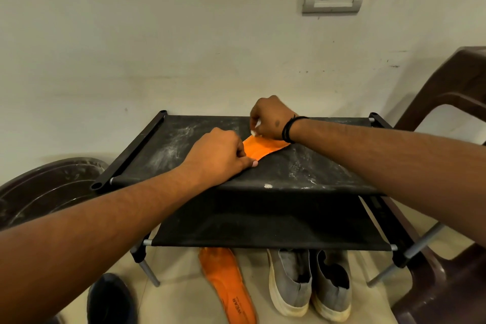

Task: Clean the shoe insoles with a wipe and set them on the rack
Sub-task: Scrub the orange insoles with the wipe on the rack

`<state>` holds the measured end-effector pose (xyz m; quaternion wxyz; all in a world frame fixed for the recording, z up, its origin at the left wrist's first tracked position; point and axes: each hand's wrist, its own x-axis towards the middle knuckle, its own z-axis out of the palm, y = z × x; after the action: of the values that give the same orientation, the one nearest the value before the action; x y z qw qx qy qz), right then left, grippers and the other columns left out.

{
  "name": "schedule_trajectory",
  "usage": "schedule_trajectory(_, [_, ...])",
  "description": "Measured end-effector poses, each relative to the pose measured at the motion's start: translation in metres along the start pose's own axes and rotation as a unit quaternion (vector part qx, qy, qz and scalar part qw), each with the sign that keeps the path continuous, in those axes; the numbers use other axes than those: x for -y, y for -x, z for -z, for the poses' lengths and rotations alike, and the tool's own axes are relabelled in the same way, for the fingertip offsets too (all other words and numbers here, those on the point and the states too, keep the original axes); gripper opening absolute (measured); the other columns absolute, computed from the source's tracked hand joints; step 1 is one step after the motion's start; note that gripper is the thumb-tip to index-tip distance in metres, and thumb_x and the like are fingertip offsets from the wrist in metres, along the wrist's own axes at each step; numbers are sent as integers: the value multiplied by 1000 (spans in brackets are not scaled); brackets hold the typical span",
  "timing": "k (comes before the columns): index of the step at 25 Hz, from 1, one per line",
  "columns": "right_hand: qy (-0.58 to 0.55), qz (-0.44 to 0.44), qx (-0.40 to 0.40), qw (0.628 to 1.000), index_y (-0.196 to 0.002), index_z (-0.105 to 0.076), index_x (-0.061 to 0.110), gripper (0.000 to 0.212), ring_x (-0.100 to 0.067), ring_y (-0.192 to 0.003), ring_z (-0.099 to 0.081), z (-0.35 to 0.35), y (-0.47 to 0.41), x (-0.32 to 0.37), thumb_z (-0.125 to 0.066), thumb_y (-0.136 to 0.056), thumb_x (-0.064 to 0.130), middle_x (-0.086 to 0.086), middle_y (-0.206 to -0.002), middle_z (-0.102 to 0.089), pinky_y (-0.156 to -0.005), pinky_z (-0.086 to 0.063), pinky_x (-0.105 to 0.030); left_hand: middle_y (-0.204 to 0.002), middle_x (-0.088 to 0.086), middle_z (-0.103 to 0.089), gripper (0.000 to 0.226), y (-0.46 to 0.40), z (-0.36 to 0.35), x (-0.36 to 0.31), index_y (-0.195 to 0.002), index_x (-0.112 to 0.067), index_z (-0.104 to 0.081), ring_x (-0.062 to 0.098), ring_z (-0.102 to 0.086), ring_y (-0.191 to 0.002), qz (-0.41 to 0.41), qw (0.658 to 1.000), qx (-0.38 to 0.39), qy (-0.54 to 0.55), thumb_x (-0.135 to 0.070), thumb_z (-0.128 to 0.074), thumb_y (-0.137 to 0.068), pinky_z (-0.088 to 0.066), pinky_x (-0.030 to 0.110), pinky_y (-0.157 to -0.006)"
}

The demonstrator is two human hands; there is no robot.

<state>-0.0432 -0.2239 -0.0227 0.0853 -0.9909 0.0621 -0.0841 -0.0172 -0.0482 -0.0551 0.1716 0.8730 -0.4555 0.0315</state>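
One orange insole (263,148) lies on the rack (302,166); the left hand (218,156) pins its near end; the right hand (271,119) pinches a white wipe (256,127); stroke lengthwise, pressing firmly; the other insole (226,284) waits on the floor.

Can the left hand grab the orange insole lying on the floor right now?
Probably not yet: the left hand holds the insole on the rack, and the floor insole lies below the shelves.
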Motion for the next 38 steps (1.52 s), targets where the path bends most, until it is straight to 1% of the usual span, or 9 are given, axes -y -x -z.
schedule_trajectory(3, [-8,3,-7,1000,-73,-75,17,12,-13,-81,-65,-7,3,6,-68,-78,9,2,-84,-73,-73,-49,-24,-81,-6,-75,32,0,-2,3,-85,-27,-81,9,-68,-73,2,1000,3,4,-57,-71,-83,-60,35,-75])
schedule_trajectory(7, [-81,31,48,995,-79,-77,20,10,0,-68,-57,-4,22,16,-73,-74,12,16,-70,-64,-59,-40,-12,-74,-5,-73,35,-1,-4,5,-84,-26,-79,9,-67,-69,8,1000,0,2,-60,-71,-81,-60,37,-72])
schedule_trajectory(13, [0,14,-1,1000,-87,-78,13,10,-20,-93,-67,-3,18,0,-71,-80,13,-4,-97,-74,-78,-50,-27,-85,-6,-76,33,-2,-3,3,-89,-27,-82,8,-69,-76,0,1000,-1,4,-58,-72,-83,-60,35,-78])
schedule_trajectory(18, [-106,22,100,989,-80,-77,23,12,-10,-79,-63,5,36,4,-76,-72,14,6,-87,-73,-65,-49,-21,-78,-5,-75,35,-2,-5,6,-87,-26,-81,10,-69,-71,5,1000,1,2,-60,-72,-81,-60,36,-73])
schedule_trajectory(20, [-85,24,77,993,-85,-78,20,12,-12,-81,-61,4,38,-3,-75,-75,14,6,-90,-71,-63,-45,-17,-81,-5,-75,34,-3,-4,5,-88,-26,-81,10,-69,-73,5,1000,0,2,-58,-73,-82,-60,36,-76])
schedule_trajectory(24, [3,17,6,1000,-96,-77,13,16,-21,-100,-64,1,35,-14,-70,-82,14,-4,-107,-72,-80,-46,-23,-88,-7,-76,34,-4,-4,3,-90,-26,-81,8,-68,-78,8,1000,2,2,-58,-73,-82,-60,34,-80])
schedule_trajectory(30, [-128,46,69,988,-81,-77,14,11,-6,-63,-68,2,56,9,-72,-75,7,1,-79,-74,-60,-56,-21,-75,-6,-73,35,-3,-4,6,-84,-26,-79,9,-67,-68,9,1000,1,6,-60,-74,-79,-60,35,-72])
schedule_trajectory(35, [-1,7,9,1000,-93,-77,14,16,-21,-100,-64,4,48,-9,-68,-80,11,-3,-106,-71,-82,-50,-28,-88,-7,-76,33,-3,-2,3,-89,-27,-81,8,-68,-78,10,1000,2,3,-58,-73,-81,-59,34,-79])
schedule_trajectory(38, [-15,0,33,999,-89,-77,14,13,-16,-88,-65,9,49,-4,-69,-80,10,-1,-94,-72,-71,-50,-21,-87,-7,-76,34,-4,-4,4,-89,-26,-81,8,-68,-78,13,1000,6,0,-59,-73,-81,-60,34,-79])
